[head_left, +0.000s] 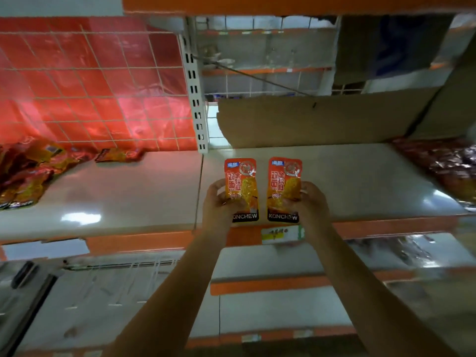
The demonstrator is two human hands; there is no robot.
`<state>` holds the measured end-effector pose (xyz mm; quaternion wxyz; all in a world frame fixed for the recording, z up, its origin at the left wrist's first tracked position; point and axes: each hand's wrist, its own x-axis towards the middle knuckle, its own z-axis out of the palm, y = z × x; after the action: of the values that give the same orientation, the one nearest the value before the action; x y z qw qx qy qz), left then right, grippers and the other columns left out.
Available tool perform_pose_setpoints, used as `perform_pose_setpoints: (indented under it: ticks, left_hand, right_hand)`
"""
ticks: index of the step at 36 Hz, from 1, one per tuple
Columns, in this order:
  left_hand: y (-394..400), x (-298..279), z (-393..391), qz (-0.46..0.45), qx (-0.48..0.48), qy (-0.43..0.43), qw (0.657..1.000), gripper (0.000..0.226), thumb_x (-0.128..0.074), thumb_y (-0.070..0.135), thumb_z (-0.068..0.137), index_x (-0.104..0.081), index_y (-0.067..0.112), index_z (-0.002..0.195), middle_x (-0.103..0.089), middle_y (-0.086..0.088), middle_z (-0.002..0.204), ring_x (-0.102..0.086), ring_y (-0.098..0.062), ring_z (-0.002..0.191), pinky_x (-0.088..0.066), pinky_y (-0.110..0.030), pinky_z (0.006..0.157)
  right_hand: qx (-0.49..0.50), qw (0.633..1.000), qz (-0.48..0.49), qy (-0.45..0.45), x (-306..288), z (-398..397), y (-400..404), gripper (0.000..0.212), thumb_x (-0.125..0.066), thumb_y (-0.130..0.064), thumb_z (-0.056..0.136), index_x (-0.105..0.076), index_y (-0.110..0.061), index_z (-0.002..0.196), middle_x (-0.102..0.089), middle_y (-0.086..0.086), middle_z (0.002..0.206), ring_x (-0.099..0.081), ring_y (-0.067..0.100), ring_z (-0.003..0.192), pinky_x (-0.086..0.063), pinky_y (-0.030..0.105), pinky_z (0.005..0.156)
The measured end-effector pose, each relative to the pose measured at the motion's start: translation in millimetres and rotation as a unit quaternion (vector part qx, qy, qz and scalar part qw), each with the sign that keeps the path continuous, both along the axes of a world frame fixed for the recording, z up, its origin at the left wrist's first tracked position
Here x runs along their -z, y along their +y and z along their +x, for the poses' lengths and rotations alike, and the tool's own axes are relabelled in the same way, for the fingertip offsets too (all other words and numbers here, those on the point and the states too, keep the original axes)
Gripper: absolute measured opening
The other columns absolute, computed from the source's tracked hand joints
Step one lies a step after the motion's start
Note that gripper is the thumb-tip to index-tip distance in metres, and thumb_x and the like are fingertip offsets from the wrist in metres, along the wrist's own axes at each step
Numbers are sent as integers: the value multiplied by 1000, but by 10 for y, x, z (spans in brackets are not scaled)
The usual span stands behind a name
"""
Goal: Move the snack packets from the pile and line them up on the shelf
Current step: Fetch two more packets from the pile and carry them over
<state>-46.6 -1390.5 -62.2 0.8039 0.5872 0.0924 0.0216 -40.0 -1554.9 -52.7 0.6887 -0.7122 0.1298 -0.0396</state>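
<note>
Left hand [221,199] grips left packet [242,188], right hand [310,202] grips right packet [284,188]; both side by side on shelf [360,181]. Pile [23,171] far left.

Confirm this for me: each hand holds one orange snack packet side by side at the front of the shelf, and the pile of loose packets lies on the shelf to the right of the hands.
One detail is wrong. In the head view the left hand and right hand each hold a packet, left packet and right packet, on the shelf, but the pile lies to the left.
</note>
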Motion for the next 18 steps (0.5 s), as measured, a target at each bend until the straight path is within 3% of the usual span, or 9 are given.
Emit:
perform_pose_setpoints:
  ticks: [2, 5, 7, 11, 18]
  left_hand:
    - [-217, -32, 80, 12, 10, -7, 1000, 55, -60, -18, 72, -50, 16, 113, -65, -12, 103, -63, -29, 95, -53, -35, 71]
    - [-581, -92, 209, 15, 31, -29, 999, 58, -60, -21, 69, -49, 12, 115, -65, -10, 97, -64, -25, 90, -55, -42, 79]
    - [-836, -108, 296, 22, 41, -41, 998, 57, -60, -23, 70, -49, 9, 116, -65, -7, 92, -64, -22, 86, -54, -43, 80]
    - [-1394, -78, 504, 10, 58, -37, 998, 55, -59, -23, 71, -48, 8, 115, -64, -8, 93, -63, -25, 88, -54, -34, 71]
    - [-2541, 19, 829, -1, 37, -12, 999, 57, -58, -20, 72, -49, 5, 122, -64, -16, 109, -63, -28, 96, -52, -29, 66]
  right_hand:
    - [27, 999, 23, -10, -14, 31, -210, 37, -61, 17, 72, -56, -18, 84, -64, 0, 81, -62, 21, 80, -50, 31, 74]
    - [51, 998, 40, -24, -56, 108, -538, 40, -60, 21, 70, -55, -17, 80, -63, -1, 76, -59, 14, 72, -46, 26, 64]
    - [57, 996, 53, -32, -52, 185, -766, 41, -59, 23, 69, -55, -17, 78, -62, 2, 77, -59, 18, 73, -46, 27, 67]
    - [62, 995, 61, -41, -23, 379, -1297, 42, -58, 23, 71, -55, -19, 77, -63, 7, 81, -59, 25, 85, -47, 29, 68]
    - [20, 999, 17, -34, 19, 686, -2398, 35, -58, 17, 72, -57, -17, 78, -64, 2, 77, -59, 19, 75, -47, 27, 67]
